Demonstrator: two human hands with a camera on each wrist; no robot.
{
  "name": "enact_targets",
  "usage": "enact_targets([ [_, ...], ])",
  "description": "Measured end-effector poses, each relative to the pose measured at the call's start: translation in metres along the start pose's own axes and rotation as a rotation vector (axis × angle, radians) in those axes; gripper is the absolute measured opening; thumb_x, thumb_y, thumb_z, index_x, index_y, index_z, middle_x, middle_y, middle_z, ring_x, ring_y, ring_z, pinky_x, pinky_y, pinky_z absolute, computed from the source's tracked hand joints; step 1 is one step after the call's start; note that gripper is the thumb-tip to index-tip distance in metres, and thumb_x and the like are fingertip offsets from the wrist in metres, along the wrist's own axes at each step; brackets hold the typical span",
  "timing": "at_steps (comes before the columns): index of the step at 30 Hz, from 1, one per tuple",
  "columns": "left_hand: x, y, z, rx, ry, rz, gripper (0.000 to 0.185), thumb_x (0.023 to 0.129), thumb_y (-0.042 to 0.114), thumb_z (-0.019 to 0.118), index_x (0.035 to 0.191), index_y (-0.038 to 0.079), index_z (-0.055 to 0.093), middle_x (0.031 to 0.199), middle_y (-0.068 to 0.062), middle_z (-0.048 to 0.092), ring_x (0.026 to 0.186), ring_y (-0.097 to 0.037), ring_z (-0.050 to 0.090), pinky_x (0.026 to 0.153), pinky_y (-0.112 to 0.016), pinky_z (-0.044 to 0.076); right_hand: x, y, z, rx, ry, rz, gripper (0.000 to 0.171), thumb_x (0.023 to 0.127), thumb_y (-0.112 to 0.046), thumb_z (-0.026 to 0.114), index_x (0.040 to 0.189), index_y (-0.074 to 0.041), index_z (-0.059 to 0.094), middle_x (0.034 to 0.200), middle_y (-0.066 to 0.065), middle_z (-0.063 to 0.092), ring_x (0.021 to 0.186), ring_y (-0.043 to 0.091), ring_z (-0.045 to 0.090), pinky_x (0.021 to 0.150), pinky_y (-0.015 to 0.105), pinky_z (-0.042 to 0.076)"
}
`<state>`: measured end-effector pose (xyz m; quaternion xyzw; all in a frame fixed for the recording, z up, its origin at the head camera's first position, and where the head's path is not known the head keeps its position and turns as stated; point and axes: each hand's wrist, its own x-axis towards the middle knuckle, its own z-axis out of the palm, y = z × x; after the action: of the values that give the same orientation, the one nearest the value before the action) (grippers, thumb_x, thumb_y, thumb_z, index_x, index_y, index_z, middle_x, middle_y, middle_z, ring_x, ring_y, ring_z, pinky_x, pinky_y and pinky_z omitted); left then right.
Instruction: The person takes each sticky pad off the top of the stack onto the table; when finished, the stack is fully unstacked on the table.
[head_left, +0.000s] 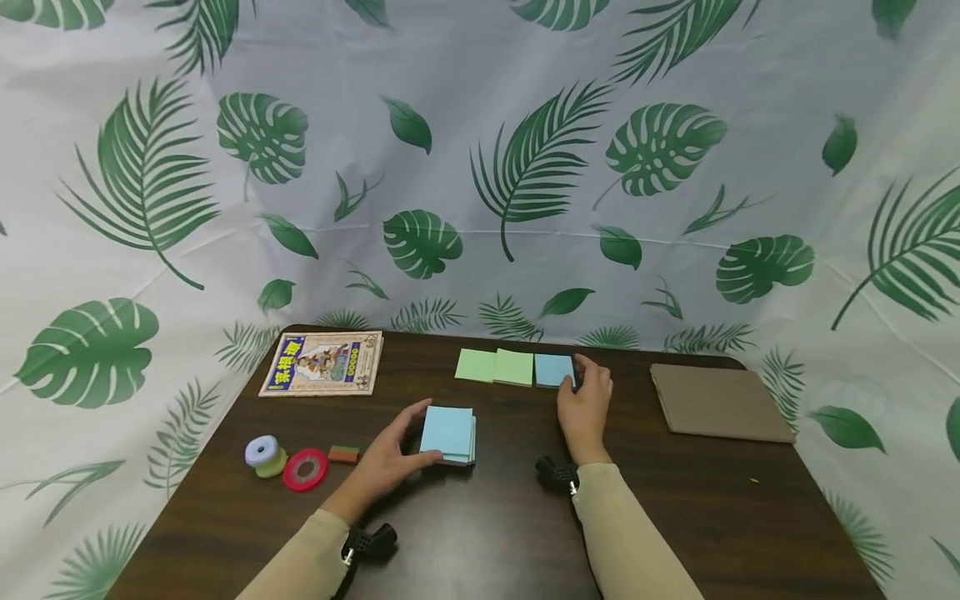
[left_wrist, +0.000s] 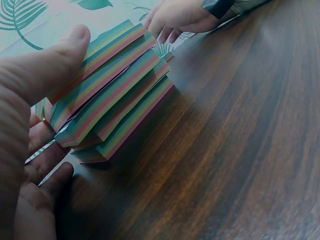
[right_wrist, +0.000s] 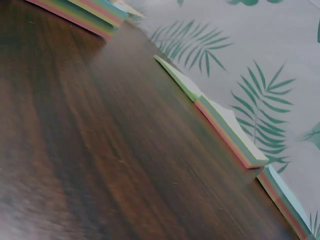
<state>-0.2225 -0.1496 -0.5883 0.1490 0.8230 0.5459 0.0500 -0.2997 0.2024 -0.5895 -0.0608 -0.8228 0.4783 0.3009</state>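
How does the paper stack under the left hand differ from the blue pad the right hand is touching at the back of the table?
The stack is thicker, several offset pads piled unevenly; the blue pad lies thin and flat. The stack sits alone mid-table, gripped at its sides by the left hand; the blue pad ends a row beside two green pads, with the right hand holding its right edge. Both show a light blue top.

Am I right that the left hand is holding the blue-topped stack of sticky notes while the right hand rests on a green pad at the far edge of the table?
Not quite: the head view shows the right hand on the blue pad, not a green one. The left hand does hold the blue-topped stack of sticky notes.
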Motion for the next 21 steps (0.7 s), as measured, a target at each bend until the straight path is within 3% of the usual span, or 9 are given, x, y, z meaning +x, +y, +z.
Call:
enact_targets([
  [4,-0.001,0.001,0.0,0.012,0.003,-0.009,0.093,0.09,0.034,0.092,0.167,0.019,0.043,0.161,-0.013,0.057,0.153,-0.036,0.051,0.128,-0.064,0.035,-0.006,-0.004,0.0,0.093,-0.002,-0.007,0.039,0.104,0.0,0.06,0.143,0.001,0.062,0.124,0.022,0.055,0.106,0.031,0.052,0.088,0.034,0.041],
  [10,-0.001,-0.001,0.001,0.016,-0.006,0.009,0.091,0.091,0.035,0.091,0.166,0.019,0.043,0.161,-0.014,0.057,0.153,-0.037,0.051,0.128,-0.065,0.035,-0.02,-0.007,0.002,0.261,-0.054,-0.001,0.037,0.107,-0.005,0.065,0.143,-0.013,0.065,0.12,0.015,0.059,0.09,0.021,0.055,0.078,0.019,0.045],
  [13,0.0,-0.002,0.0,0.019,-0.007,0.021,0.091,0.091,0.034,0.091,0.167,0.016,0.043,0.162,-0.015,0.057,0.153,-0.038,0.05,0.127,-0.065,0.035,-0.032,-0.016,0.007,0.412,-0.164,0.018,0.036,0.109,-0.012,0.066,0.145,-0.016,0.064,0.116,0.013,0.06,0.082,0.024,0.058,0.071,0.022,0.049],
  [17,0.0,-0.002,-0.001,0.017,-0.003,0.019,0.092,0.091,0.034,0.091,0.167,0.015,0.043,0.162,-0.014,0.057,0.154,-0.038,0.05,0.127,-0.065,0.035,-0.051,-0.033,0.016,0.608,-0.392,0.076,0.04,0.112,-0.024,0.065,0.15,-0.016,0.059,0.112,0.024,0.057,0.067,0.019,0.056,0.056,0.026,0.049],
  [21,0.001,-0.001,-0.001,0.014,-0.005,0.012,0.094,0.09,0.035,0.092,0.167,0.016,0.043,0.162,-0.013,0.056,0.154,-0.037,0.05,0.128,-0.064,0.035,-0.066,-0.047,0.024,0.697,-0.602,0.112,0.046,0.113,-0.028,0.062,0.154,-0.009,0.053,0.1,0.019,0.055,0.057,0.012,0.049,0.046,0.025,0.044],
])
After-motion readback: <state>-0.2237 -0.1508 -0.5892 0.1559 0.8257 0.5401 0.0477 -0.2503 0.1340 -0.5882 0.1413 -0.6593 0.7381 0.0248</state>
